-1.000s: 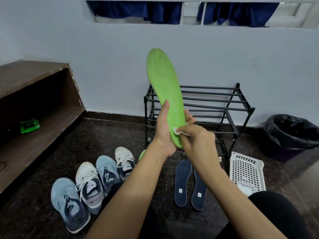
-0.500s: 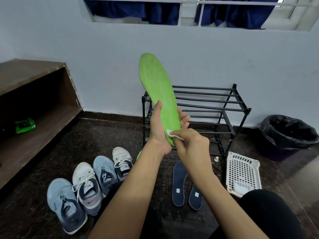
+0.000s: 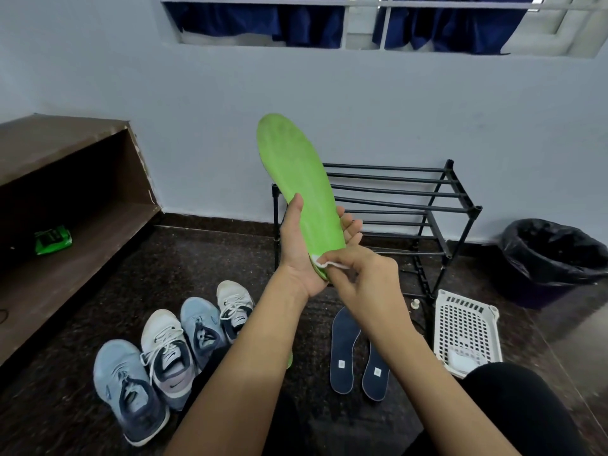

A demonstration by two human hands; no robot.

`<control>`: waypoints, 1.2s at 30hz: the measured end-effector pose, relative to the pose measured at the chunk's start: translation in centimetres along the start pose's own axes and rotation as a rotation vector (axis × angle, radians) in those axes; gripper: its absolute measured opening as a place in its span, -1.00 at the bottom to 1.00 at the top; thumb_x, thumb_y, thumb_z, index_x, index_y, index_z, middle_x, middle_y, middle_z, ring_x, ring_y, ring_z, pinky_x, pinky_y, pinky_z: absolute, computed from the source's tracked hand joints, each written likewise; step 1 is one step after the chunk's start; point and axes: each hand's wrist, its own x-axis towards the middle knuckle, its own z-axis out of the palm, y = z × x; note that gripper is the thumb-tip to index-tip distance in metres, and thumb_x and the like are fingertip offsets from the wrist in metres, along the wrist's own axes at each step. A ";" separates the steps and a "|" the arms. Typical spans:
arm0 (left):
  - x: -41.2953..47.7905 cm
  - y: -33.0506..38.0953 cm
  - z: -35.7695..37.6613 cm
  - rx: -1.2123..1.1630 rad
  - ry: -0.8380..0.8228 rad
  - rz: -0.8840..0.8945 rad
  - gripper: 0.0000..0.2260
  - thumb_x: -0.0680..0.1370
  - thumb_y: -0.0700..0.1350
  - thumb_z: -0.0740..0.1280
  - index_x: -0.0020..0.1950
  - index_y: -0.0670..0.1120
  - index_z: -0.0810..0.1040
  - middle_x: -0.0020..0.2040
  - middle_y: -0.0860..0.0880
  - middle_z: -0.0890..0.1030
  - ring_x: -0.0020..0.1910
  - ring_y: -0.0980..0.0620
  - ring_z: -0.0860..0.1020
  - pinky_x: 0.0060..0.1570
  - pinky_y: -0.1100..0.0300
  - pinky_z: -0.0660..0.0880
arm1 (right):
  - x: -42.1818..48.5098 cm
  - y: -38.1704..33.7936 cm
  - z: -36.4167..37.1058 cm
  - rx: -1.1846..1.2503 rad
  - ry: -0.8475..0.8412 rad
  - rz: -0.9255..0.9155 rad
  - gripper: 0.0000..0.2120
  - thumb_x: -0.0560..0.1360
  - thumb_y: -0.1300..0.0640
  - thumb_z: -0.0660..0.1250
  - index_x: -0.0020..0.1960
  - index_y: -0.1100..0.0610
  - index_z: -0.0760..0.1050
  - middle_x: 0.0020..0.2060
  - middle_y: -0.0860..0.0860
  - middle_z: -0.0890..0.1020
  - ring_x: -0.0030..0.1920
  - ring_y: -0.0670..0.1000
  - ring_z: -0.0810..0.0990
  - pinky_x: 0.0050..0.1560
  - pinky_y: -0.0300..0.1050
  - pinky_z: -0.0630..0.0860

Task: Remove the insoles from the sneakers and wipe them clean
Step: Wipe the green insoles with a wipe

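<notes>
Left hand (image 3: 297,258) grips the green insole (image 3: 292,169) by its heel, long axis running up from it. Right hand (image 3: 365,281), just beside, pinches a white wipe (image 3: 330,264) against the heel. I'd wipe upward next.

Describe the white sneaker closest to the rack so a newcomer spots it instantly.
Find the black metal shoe rack against the pale wall. Left of it, four lace-up sneakers line up on the dark floor. The white lace-up sneaker is the row's end nearest the rack; beside it is a light blue sneaker, and the other white sneaker lies farther off.
</notes>
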 end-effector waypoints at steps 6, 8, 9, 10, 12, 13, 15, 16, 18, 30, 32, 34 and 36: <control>0.2 -0.8 0.9 0.034 -0.038 0.016 -0.44 0.52 0.34 0.14 -0.05 -0.17 0.52 -0.21 -0.10 0.57 -0.18 -0.04 0.62 -0.03 0.13 0.55 | 0.8 0.8 0.1 -0.251 0.123 -0.017 -0.85 0.38 0.27 0.32 -0.15 0.17 0.66 -0.27 0.09 0.64 -0.23 0.12 0.59 -0.18 -0.20 0.40; 0.2 -1.2 1.0 0.023 -0.034 0.002 -0.45 0.51 0.34 0.15 -0.06 -0.16 0.52 -0.22 -0.09 0.56 -0.19 -0.03 0.63 -0.03 0.12 0.56 | 0.7 0.2 0.2 -0.116 0.151 -0.018 -0.84 0.35 0.35 0.38 -0.14 0.17 0.68 -0.25 0.07 0.67 -0.23 -0.02 0.60 -0.13 -0.38 0.41; 0.2 -1.2 0.9 0.007 -0.029 -0.004 -0.45 0.51 0.34 0.16 -0.06 -0.16 0.52 -0.22 -0.09 0.57 -0.20 -0.04 0.64 -0.02 0.11 0.57 | 0.6 -0.1 0.0 -0.033 0.126 -0.009 -0.81 0.35 0.38 0.41 -0.14 0.16 0.68 -0.24 0.04 0.68 -0.23 -0.13 0.58 -0.13 -0.49 0.39; 0.3 -1.1 0.7 -0.007 -0.021 -0.004 -0.45 0.51 0.34 0.17 -0.05 -0.17 0.53 -0.21 -0.09 0.58 -0.19 -0.04 0.64 0.00 0.10 0.56 | 0.6 -0.4 -0.3 0.027 0.081 0.014 -0.80 0.35 0.39 0.43 -0.13 0.14 0.69 -0.23 0.01 0.69 -0.21 -0.20 0.57 -0.14 -0.54 0.36; 0.5 -0.6 0.3 -0.019 -0.012 0.006 -0.44 0.51 0.33 0.17 -0.04 -0.18 0.54 -0.20 -0.09 0.59 -0.19 -0.04 0.63 0.01 0.09 0.55 | 0.4 -0.5 -1.1 0.054 -0.049 0.077 -0.82 0.38 0.35 0.44 -0.12 0.11 0.70 -0.25 -0.09 0.67 -0.23 -0.34 0.54 -0.20 -0.56 0.33; 0.5 -0.4 0.2 -0.013 -0.012 0.012 -0.44 0.51 0.34 0.16 -0.04 -0.17 0.55 -0.19 -0.09 0.59 -0.19 -0.04 0.63 0.02 0.09 0.54 | 0.4 -0.3 -1.3 0.029 -0.096 0.095 -0.83 0.39 0.33 0.44 -0.12 0.10 0.70 -0.28 -0.10 0.65 -0.25 -0.34 0.53 -0.22 -0.55 0.33; 0.5 -0.3 0.3 0.013 -0.018 0.023 -0.44 0.50 0.34 0.17 -0.03 -0.17 0.55 -0.18 -0.09 0.59 -0.17 -0.05 0.63 0.02 0.09 0.53 | 0.6 0.2 -1.6 -0.055 -0.085 0.096 -0.85 0.39 0.31 0.43 -0.14 0.11 0.70 -0.28 -0.01 0.67 -0.27 -0.17 0.58 -0.23 -0.47 0.35; 0.5 -0.4 0.4 0.026 -0.021 0.029 -0.44 0.50 0.34 0.17 -0.03 -0.17 0.55 -0.18 -0.10 0.59 -0.17 -0.05 0.63 0.02 0.09 0.52 | 0.9 0.4 -1.6 -0.101 -0.045 0.087 -0.87 0.39 0.31 0.42 -0.15 0.12 0.70 -0.27 0.04 0.68 -0.28 -0.08 0.60 -0.23 -0.40 0.36; 0.4 -0.7 0.7 0.043 -0.025 0.034 -0.45 0.51 0.33 0.16 -0.04 -0.18 0.53 -0.21 -0.10 0.58 -0.18 -0.05 0.63 0.03 0.09 0.53 | 1.3 0.5 -1.2 -0.216 0.038 0.028 -0.88 0.39 0.29 0.38 -0.18 0.16 0.68 -0.26 0.09 0.67 -0.23 0.12 0.62 -0.21 -0.26 0.37; -0.3 0.3 0.3 0.080 0.002 0.019 -0.44 0.53 0.33 0.14 -0.02 -0.17 0.55 -0.23 -0.09 0.59 -0.22 -0.05 0.65 0.06 0.08 0.50 | 0.6 0.3 -1.2 -0.134 -0.109 0.082 -0.85 0.42 0.27 0.36 -0.13 0.12 0.69 -0.24 0.04 0.67 -0.23 -0.05 0.60 -0.22 -0.39 0.34; -0.4 0.0 0.6 0.085 -0.002 0.030 -0.46 0.54 0.30 0.15 -0.03 -0.19 0.52 -0.26 -0.10 0.58 -0.26 -0.04 0.64 0.09 0.07 0.52 | 0.8 0.5 -0.6 -0.225 -0.012 0.017 -0.86 0.39 0.26 0.33 -0.16 0.17 0.67 -0.27 0.08 0.65 -0.22 0.12 0.61 -0.20 -0.28 0.35; -0.5 -0.3 0.8 0.116 -0.012 0.006 -0.47 0.53 0.31 0.15 -0.03 -0.18 0.51 -0.27 -0.10 0.56 -0.22 -0.05 0.62 -0.01 0.10 0.57 | 0.9 0.2 0.0 -0.210 0.078 -0.028 -0.87 0.37 0.29 0.34 -0.16 0.20 0.66 -0.28 0.09 0.64 -0.21 0.09 0.60 -0.14 -0.26 0.38; -0.5 -0.4 0.7 0.128 -0.010 -0.024 -0.46 0.51 0.32 0.17 -0.04 -0.17 0.52 -0.27 -0.09 0.55 -0.20 -0.05 0.63 -0.06 0.12 0.58 | 0.7 -0.4 -0.1 -0.063 0.092 -0.004 -0.86 0.39 0.33 0.38 -0.14 0.17 0.68 -0.29 0.09 0.65 -0.28 -0.07 0.57 -0.16 -0.33 0.43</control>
